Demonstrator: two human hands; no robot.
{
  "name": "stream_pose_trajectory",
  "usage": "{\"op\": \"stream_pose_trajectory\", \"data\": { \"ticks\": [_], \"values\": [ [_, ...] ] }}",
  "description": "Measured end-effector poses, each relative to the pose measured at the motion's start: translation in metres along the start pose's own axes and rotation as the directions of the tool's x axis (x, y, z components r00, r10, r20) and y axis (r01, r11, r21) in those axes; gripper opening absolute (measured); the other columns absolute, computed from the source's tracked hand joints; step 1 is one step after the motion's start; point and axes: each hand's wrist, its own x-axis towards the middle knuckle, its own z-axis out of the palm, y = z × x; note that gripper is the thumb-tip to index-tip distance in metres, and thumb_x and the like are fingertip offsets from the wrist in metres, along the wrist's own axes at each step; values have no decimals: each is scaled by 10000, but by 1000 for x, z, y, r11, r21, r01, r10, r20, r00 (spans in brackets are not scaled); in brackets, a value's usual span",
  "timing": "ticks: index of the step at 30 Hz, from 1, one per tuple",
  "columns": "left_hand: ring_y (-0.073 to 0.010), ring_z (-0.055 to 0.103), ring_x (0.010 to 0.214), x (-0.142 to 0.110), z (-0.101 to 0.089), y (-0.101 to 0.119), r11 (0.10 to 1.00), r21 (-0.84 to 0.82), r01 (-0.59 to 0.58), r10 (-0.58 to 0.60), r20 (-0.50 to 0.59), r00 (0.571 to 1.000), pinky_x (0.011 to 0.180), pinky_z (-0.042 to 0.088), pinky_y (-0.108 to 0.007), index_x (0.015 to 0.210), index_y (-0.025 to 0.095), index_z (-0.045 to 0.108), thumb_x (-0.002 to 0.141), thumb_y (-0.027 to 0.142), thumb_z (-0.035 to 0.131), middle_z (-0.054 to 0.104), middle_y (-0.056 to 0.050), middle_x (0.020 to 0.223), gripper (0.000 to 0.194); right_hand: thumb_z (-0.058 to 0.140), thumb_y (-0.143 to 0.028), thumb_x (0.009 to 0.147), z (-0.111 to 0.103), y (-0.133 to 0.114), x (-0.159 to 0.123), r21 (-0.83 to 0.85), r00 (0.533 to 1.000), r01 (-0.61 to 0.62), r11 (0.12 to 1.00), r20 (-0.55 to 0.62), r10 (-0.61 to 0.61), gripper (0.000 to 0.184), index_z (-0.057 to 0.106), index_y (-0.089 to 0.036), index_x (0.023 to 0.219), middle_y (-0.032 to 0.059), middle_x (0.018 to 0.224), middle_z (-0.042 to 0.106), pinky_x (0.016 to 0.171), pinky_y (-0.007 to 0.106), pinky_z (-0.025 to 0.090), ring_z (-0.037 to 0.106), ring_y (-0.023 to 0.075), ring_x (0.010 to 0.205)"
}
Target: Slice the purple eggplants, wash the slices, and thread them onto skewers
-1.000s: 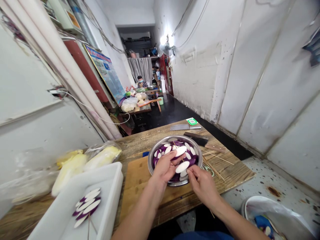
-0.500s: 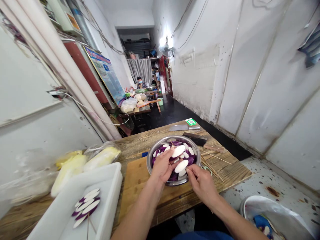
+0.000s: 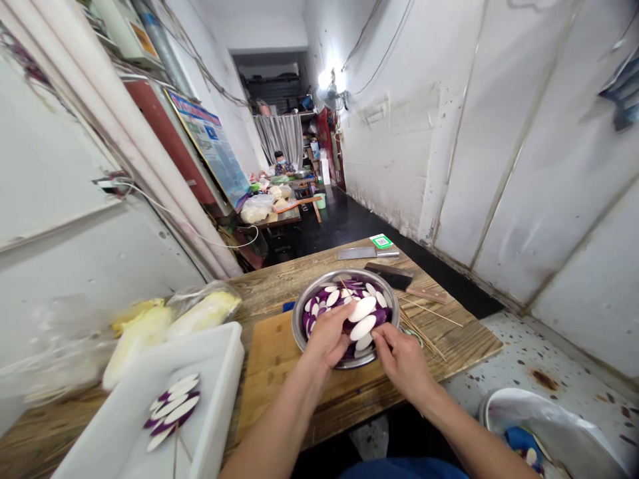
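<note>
My left hand [image 3: 329,336] holds white-faced, purple-skinned eggplant slices [image 3: 363,309] over a steel bowl [image 3: 298,332]. A thin wooden skewer [image 3: 343,283] pokes out past the upper slice, its middle hidden behind the slices. My right hand [image 3: 405,356] pinches at the right edge of the lower slice [image 3: 362,328], in line with the skewer; its fingertips cover most of what they grip. More cut eggplant [image 3: 332,297] fills the bowl. In the white tray [image 3: 227,379] at lower left lie threaded eggplant slices [image 3: 174,407] with sticks running toward me.
A cleaver [image 3: 357,253], a dark-bladed knife [image 3: 394,276] and loose skewers [image 3: 426,339] lie on the wooden table [image 3: 469,349]. Under the bowl is a cutting board [image 3: 264,372]. A lined bin [image 3: 504,406] stands at right; a person [image 3: 282,165] sits far back.
My left hand has moved slightly right and down with the upper slice, which now sits closer to the lower slice. My right hand is almost where it was.
</note>
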Motion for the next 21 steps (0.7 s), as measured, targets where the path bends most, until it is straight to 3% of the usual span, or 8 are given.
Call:
{"op": "stream_pose_trajectory", "data": {
  "ticks": [3,5,7,10,12,14,18,21],
  "values": [
    [-213,640,886,9,-19,25,989,46,-143,145,-39,989,757,531,-366,939,122,632,803,268,591,678,-128,965,204,405,-312,895,-10,10,0,23,996,-73,997,-55,74,256,528,-190,706,-21,556,519,514,220,335,484,115,502],
    [-196,631,897,18,-35,42,915,198,-353,381,-127,916,789,507,-335,958,155,633,765,218,622,673,-97,992,203,419,-339,889,-17,17,1,56,985,-138,989,-95,143,261,530,-192,702,-20,546,523,510,222,344,482,119,501],
    [-192,626,877,29,-49,53,760,485,-432,527,-73,846,809,474,-304,920,173,663,716,186,653,681,-72,958,205,423,-358,887,-23,23,2,96,975,-184,978,-110,194,270,528,-194,700,-22,532,520,505,224,348,479,121,495],
    [-210,615,813,43,-57,50,390,847,-361,463,158,872,809,431,-297,745,182,694,676,174,659,691,-54,817,77,425,-382,885,-26,27,3,143,966,-216,966,-110,232,291,513,-196,679,-31,506,496,494,225,344,464,119,477],
    [-222,604,769,53,-54,39,155,937,-314,357,243,902,788,417,-307,663,187,680,671,186,651,677,-53,744,30,429,-392,881,-25,28,3,157,966,-220,963,-104,238,296,517,-195,678,-35,498,484,485,226,337,450,116,466],
    [-240,598,779,63,-48,27,28,957,-290,321,266,909,785,409,-317,673,190,675,665,235,665,665,-67,749,47,434,-395,878,-25,28,3,162,967,-219,962,-99,236,290,532,-191,696,-36,501,482,480,226,333,444,114,464],
    [-298,565,963,81,-37,8,24,958,-286,347,261,901,897,365,-337,670,187,654,547,232,766,656,-102,851,172,437,-393,879,-25,26,2,181,970,-218,959,-68,233,286,541,-187,710,-39,506,478,481,223,336,443,112,468],
    [-296,550,1026,86,-35,3,51,948,-315,345,279,896,951,331,-341,632,184,630,578,121,718,658,-124,882,120,444,-397,876,-23,25,0,207,971,-219,954,-51,234,285,544,-185,713,-44,500,468,475,221,340,441,111,464]
  ]
}}
